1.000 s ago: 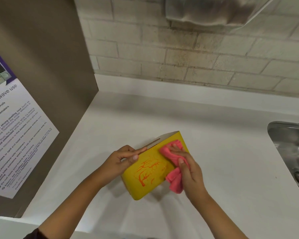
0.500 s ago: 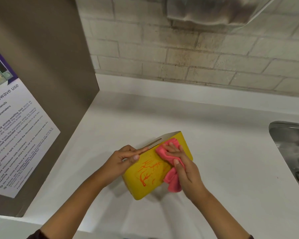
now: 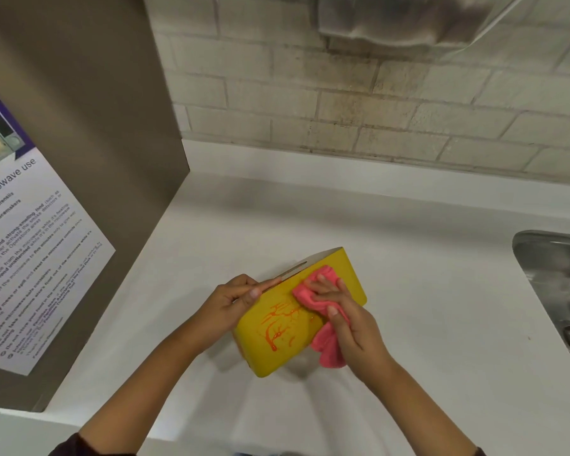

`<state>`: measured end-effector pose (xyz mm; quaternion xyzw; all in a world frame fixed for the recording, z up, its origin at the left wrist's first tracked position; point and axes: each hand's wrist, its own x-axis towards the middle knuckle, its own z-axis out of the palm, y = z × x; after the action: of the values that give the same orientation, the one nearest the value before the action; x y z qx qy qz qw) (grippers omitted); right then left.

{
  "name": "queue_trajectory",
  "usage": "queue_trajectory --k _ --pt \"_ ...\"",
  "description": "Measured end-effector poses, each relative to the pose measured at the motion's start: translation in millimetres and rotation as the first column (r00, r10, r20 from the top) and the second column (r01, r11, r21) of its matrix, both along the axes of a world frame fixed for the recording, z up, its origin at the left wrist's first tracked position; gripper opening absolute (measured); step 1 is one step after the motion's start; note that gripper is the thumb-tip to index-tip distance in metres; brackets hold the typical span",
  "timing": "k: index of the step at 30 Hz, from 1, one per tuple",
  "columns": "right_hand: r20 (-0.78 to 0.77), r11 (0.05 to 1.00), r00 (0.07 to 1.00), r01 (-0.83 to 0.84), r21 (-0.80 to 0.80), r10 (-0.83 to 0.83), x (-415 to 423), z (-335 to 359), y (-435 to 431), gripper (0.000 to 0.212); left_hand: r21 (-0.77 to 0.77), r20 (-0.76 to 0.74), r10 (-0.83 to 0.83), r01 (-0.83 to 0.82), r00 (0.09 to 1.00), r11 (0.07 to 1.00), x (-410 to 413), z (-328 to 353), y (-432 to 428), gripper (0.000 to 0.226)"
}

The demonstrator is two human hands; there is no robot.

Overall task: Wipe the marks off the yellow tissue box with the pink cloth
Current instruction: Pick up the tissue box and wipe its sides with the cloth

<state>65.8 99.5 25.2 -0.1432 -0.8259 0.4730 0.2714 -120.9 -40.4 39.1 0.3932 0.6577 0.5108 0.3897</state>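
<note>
Left hand (image 3: 234, 299) grips the yellow tissue box (image 3: 349, 274); right hand (image 3: 352, 320) presses the pink cloth (image 3: 310, 292) just beyond the orange marks (image 3: 278, 327).

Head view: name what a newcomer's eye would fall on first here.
The yellow tissue box at the white counter's centre grabs the eye, its near face streaked with orange marks. The right hand presses the pink cloth to that face while the left hand grips the box's top edge. A microwave poster hangs at left; a steel sink sits at right.
</note>
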Motion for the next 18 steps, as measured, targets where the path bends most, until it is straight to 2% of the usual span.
queue_trajectory --k 3,5,9,11,13,18 --pt "-0.039 0.990 0.990 0.135 -0.050 -0.137 -8 0 -5 0.035 -0.003 -0.004 -0.012 0.012 1.000 1.000 1 0 0 0.065" --pt "-0.039 0.987 0.987 0.156 -0.043 -0.158 -20 2 -15 0.034 0.002 0.004 -0.003 0.003 1.000 1.000 3 0 1 0.064" --pt "-0.032 0.993 0.998 -0.052 0.109 0.056 -30 2 -30 0.033 0.026 0.026 0.031 -0.032 0.999 0.999 5 -2 1 0.075" --pt "-0.029 0.991 0.993 -0.110 0.081 0.113 -25 2 -27 0.033 0.024 0.029 0.034 -0.035 0.999 0.999 5 -2 1 0.077" --pt "-0.026 0.997 0.997 -0.071 0.026 0.072 -19 1 -18 0.035 0.016 0.030 0.024 -0.025 0.999 1.000 4 0 0 0.077" --pt "-0.032 0.987 0.987 0.157 -0.025 -0.158 -12 -2 -7 0.039 0.008 0.011 0.000 0.000 1.000 1.000 2 1 1 0.072"
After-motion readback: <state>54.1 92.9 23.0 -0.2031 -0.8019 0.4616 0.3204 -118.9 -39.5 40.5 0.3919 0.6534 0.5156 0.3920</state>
